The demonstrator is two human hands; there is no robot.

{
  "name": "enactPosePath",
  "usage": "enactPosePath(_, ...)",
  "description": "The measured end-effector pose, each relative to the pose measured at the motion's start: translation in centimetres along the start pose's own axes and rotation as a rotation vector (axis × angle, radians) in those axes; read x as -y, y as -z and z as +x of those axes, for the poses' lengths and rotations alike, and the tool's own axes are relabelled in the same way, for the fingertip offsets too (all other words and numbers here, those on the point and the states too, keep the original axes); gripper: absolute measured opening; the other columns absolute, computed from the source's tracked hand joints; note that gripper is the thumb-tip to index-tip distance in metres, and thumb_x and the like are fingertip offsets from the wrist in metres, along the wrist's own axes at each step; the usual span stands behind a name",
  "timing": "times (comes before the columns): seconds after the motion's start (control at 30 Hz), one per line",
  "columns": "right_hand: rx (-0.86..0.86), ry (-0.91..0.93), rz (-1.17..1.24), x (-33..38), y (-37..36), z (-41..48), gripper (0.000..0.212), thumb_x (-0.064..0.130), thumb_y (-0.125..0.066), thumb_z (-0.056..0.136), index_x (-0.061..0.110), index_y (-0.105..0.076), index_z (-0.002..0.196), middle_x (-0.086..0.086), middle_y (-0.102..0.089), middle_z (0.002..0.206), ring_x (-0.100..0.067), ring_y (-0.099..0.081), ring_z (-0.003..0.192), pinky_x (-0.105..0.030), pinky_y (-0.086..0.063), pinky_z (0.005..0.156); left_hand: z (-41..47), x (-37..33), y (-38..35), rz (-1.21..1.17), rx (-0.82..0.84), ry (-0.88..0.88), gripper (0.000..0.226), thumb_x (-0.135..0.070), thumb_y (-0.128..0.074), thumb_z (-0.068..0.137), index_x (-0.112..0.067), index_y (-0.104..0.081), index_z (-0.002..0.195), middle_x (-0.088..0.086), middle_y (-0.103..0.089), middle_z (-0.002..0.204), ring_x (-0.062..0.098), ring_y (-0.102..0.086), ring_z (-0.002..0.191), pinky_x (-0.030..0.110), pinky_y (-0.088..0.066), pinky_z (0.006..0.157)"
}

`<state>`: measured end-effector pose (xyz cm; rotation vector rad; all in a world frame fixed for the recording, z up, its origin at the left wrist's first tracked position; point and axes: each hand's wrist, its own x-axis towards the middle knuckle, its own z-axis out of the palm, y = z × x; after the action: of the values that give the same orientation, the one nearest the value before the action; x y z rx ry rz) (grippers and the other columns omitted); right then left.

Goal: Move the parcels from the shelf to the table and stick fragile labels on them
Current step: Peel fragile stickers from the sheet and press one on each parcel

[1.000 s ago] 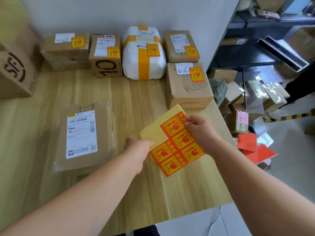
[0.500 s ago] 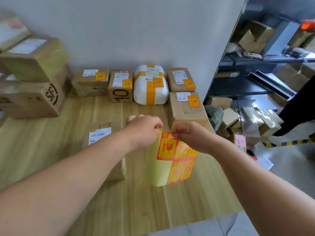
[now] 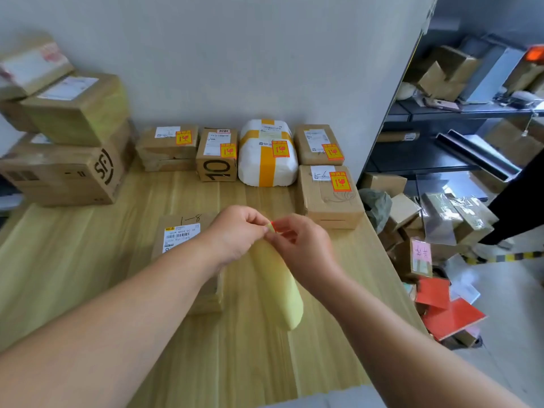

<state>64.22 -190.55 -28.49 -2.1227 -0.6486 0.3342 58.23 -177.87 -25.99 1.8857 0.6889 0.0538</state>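
Writing: I read "1-8" on the parcel (image 3: pixel 184 228); "10" box (image 3: pixel 217 169) and "SF" carton (image 3: pixel 73 175) behind.
Fingers: my left hand (image 3: pixel 235 235) and right hand (image 3: pixel 303 248) pinch the label sheet (image 3: pixel 284 293) by its top edge.
Parcel: flat on the surface (image 3: pixel 88 260), under my left wrist.

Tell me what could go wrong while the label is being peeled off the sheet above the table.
1. Both hands pinch one corner: the left hand holds the backing sheet, and the right hand seems to hold the fragile label. The sheet hangs curled and loose, so the label may tear or fold onto itself.
2. The parcel marked 1-8 lies half under the left forearm. Placing the label blind could cover its shipping label.
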Motion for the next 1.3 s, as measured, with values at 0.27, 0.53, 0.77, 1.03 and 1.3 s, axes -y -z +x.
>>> enactPosePath(0.27,-0.014,-0.052,0.121,-0.2,-0.4,0.3,0.002,0.026,-0.065,0.091,0.027,-0.065,0.089,0.015,-0.059,0.070,0.006,-0.053,0.064,-0.007,-0.038,0.056,-0.3,0.5,0.1,0.018,-0.001,-0.067,0.014,-0.009,-0.064,0.089,-0.021,-0.068,0.084,-0.003,-0.066,0.087,0.008,-0.059,0.085,0.020,-0.045,0.079)
enactPosePath(0.53,0.038,-0.036,0.112,0.0,-0.9,0.4,0.016,0.022,-0.055,0.096,0.024,-0.063,0.082,0.010,-0.057,0.065,-0.003,-0.049,0.059,-0.021,-0.039,0.055,-0.5,0.8,0.8,0.086,0.004,-0.084,0.007,-0.012,-0.068,0.085,-0.017,-0.071,0.082,-0.001,-0.067,0.079,0.014,-0.061,0.078,0.033,-0.052,0.080)
enactPosePath(0.77,0.068,-0.075,0.205,0.5,-1.2,1.0,0.021,0.017,-0.052,0.095,0.015,-0.064,0.078,0.002,-0.056,0.065,-0.012,-0.049,0.062,-0.032,-0.044,0.060,-0.6,0.9,1.6,0.083,0.017,-0.089,0.013,-0.007,-0.064,0.087,-0.018,-0.070,0.082,0.000,-0.065,0.077,0.014,-0.058,0.075,0.032,-0.052,0.077)
enactPosePath(1.03,-0.009,-0.215,0.363,0.7,-1.6,1.4,0.024,0.010,-0.045,0.092,0.015,-0.057,0.071,-0.002,-0.060,0.066,-0.017,-0.052,0.063,-0.034,-0.046,0.061,-0.5,1.0,2.4,0.068,0.007,-0.052,0.020,-0.004,-0.057,0.088,-0.018,-0.070,0.092,0.001,-0.059,0.074,0.014,-0.054,0.070,0.027,-0.048,0.070)
enactPosePath(1.3,-0.057,-0.391,0.613,0.3,-0.7,2.0,0.023,0.008,-0.043,0.094,0.008,-0.061,0.081,-0.006,-0.064,0.072,-0.018,-0.058,0.067,-0.033,-0.052,0.067,0.0,1.3,2.8,0.029,-0.031,0.000,0.021,-0.003,-0.056,0.088,-0.019,-0.069,0.090,0.007,-0.067,0.084,0.018,-0.062,0.079,0.032,-0.052,0.078)
